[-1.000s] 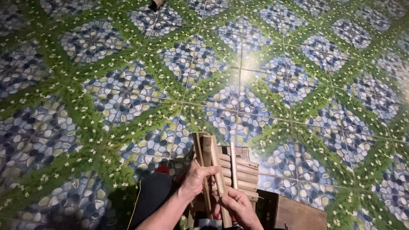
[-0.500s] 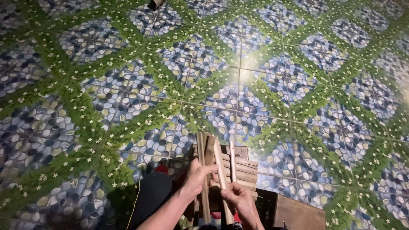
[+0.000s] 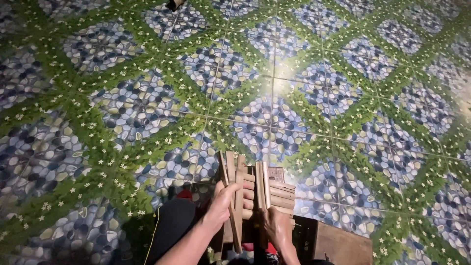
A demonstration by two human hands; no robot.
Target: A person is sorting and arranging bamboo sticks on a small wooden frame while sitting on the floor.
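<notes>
Slats of wood stand fanned in my two hands: about five thin, flat brown strips (image 3: 234,196), upright and side by side low in the view. My left hand (image 3: 223,201) is clenched around the left three, fingers wrapped across their fronts; my right hand (image 3: 275,226) pinches the base of the right pair (image 3: 262,185). Behind them lies one small stack of similar slats (image 3: 282,194), beside one dark wooden block (image 3: 338,243). Compared with a second ago, the strips stand a little straighter and my right hand sits lower. The floor (image 3: 147,98) is glossy tile printed with blue pebbles and green, white-flowered bands.
</notes>
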